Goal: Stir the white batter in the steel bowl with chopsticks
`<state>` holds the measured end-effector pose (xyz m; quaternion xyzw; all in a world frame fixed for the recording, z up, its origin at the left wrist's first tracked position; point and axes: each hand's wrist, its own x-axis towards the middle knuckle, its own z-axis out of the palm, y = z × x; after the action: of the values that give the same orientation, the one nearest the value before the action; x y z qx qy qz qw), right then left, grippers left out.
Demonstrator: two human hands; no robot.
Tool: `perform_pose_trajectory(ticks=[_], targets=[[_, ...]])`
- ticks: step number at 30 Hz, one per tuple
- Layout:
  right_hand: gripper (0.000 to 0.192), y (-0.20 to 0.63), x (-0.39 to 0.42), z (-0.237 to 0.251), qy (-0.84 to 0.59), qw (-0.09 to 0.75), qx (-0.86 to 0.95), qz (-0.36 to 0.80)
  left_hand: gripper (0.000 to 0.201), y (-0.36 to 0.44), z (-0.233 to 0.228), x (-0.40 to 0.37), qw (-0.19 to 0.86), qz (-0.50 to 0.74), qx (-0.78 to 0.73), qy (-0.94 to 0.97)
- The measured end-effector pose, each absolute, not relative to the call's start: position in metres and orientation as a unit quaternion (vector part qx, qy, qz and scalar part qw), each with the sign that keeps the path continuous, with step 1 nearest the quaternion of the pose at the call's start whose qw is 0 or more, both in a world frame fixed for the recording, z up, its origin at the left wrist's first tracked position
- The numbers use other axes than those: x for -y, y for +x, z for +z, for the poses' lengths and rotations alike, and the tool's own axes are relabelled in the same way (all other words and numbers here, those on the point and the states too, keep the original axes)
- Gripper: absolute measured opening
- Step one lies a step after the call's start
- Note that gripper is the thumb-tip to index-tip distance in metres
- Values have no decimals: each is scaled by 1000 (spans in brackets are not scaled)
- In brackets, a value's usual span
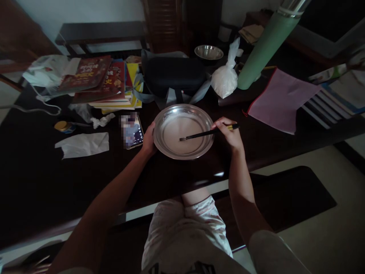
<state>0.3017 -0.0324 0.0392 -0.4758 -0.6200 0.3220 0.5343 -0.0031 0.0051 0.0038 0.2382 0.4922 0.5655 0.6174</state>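
Observation:
A shiny metal basin [159, 118] rests on the dark table, holding a pale, milky liquid or paste. My left hand [148, 139] grips its left rim, with the thumb at the edge and the other fingers mostly hidden. On the opposite side, my right hand [228, 133] is closed around black chopsticks [201, 134] with gold bands near their upper end. Their tips slant down to the left over the middle of the pale mixture; whether they dip into it is hard to tell. Left of my left hand lies a phone [132, 131] with its screen lit.
Behind the basin sits a black and grey bag [173, 74]. A tied bag of white powder [225, 80], a tall green bottle [266, 49] and a pink zip pouch [281, 101] stand or lie rightward. Books [99, 83], tissue [82, 144] and a small jar [64, 126] occupy the left.

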Motion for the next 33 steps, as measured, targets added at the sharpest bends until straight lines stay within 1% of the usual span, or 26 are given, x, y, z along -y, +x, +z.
perform_pose_trajectory(ticks=[2,6,11,16,21,25,30,33], targets=[[44,302,32,40,-473,530,629,315,26,-3,4,-5,622,565,-488,237],[45,303,33,39,-489,564,593,302,24,-4,4,-4,621,566,-487,240],[43,302,33,39,-465,537,627,321,30,-4,4,-5,617,562,-493,247],[44,304,33,38,-491,565,591,300,27,-3,3,-6,618,569,-483,248],[43,302,33,39,-469,542,623,313,26,-4,2,-6,618,565,-488,246],[44,303,33,39,-487,578,581,301,26,-4,3,-5,612,565,-494,250],[44,302,33,39,-477,542,618,312,30,-3,3,-5,613,565,-493,248],[44,302,33,40,-486,567,597,294,31,-3,3,-5,616,566,-489,246]])
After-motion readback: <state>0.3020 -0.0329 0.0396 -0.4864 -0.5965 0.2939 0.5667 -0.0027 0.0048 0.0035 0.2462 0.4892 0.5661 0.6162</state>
